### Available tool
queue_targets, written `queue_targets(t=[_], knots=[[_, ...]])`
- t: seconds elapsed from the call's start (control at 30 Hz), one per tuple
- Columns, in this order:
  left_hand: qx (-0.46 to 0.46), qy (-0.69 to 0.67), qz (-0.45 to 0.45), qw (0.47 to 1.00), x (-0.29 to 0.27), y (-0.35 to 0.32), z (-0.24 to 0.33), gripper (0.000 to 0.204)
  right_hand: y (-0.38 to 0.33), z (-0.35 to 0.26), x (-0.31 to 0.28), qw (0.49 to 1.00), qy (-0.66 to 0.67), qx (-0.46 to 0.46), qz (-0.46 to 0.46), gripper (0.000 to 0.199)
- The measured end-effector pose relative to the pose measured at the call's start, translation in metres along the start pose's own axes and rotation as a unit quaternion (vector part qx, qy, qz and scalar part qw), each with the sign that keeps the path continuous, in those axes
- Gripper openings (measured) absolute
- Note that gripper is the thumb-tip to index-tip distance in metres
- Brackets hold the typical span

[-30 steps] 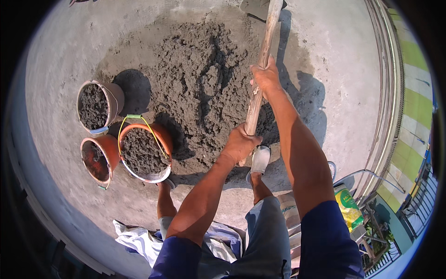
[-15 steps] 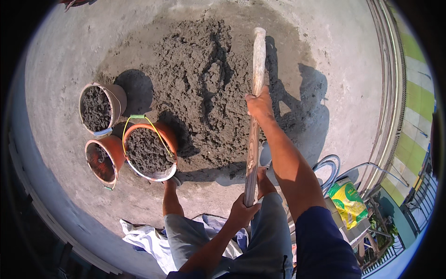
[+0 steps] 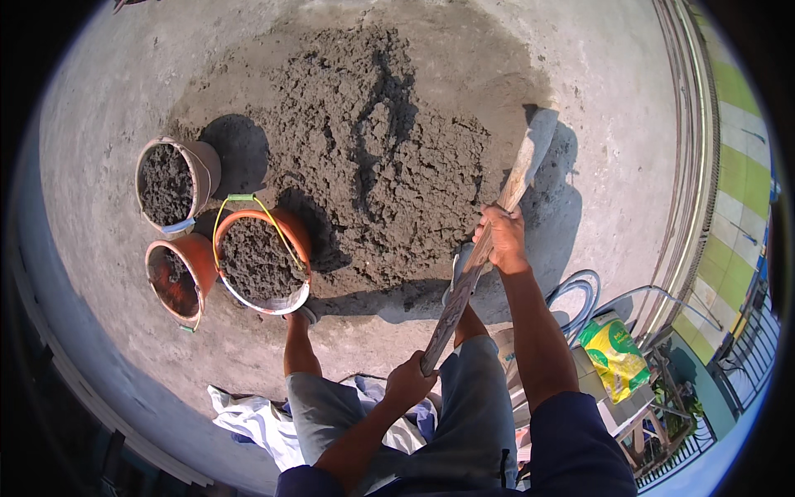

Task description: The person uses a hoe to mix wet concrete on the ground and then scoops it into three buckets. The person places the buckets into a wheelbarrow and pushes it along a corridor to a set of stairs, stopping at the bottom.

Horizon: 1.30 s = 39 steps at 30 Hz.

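On the concrete floor (image 3: 629, 108), a long wooden handle (image 3: 489, 240) is gripped by both hands: the right hand (image 3: 503, 238) is closed around its middle, and the left hand (image 3: 408, 383) is wrapped tightly around its lower end, near the knees. The handle is slanted up and to the right, its far end lying at the right edge of a wide heap of grey mortar (image 3: 373, 149). Left of the heap, three buckets are grouped together: an orange bucket (image 3: 262, 258) filled with mortar, a grey bucket (image 3: 175, 184) likewise filled, and a smaller orange bucket (image 3: 178, 277) only partly filled. A yellow-green bag (image 3: 614, 354) is seen at the right.
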<state>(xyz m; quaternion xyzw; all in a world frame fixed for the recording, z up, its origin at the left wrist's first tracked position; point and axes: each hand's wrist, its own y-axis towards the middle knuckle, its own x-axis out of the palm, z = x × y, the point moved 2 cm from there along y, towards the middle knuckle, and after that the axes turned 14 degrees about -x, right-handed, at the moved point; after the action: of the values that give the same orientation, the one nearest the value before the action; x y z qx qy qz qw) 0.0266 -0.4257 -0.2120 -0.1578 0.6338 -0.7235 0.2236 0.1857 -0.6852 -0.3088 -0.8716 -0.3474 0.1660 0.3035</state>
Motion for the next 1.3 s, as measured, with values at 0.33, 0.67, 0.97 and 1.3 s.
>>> queue_targets(t=[0.33,0.67,0.97,1.3], knots=[[-0.089,-0.106,-0.078,0.987,-0.049,-0.129,0.023,0.06,-0.024,0.067,0.027,0.987,-0.138,0.084,0.003,0.007],[-0.1,-0.029,-0.139,0.985,-0.114,-0.226,0.026,0.067,-0.112,0.046,0.037,0.982,-0.04,0.181,-0.032,0.013],[-0.047,0.066,-0.141,0.987,-0.218,-0.355,-0.019,0.057,-0.16,0.007,0.079,0.966,0.122,0.226,0.026,0.023],[-0.015,0.041,0.034,0.998,-0.34,-0.464,-0.232,0.049,-0.329,0.026,0.276,0.961,0.105,0.251,-0.051,0.02]])
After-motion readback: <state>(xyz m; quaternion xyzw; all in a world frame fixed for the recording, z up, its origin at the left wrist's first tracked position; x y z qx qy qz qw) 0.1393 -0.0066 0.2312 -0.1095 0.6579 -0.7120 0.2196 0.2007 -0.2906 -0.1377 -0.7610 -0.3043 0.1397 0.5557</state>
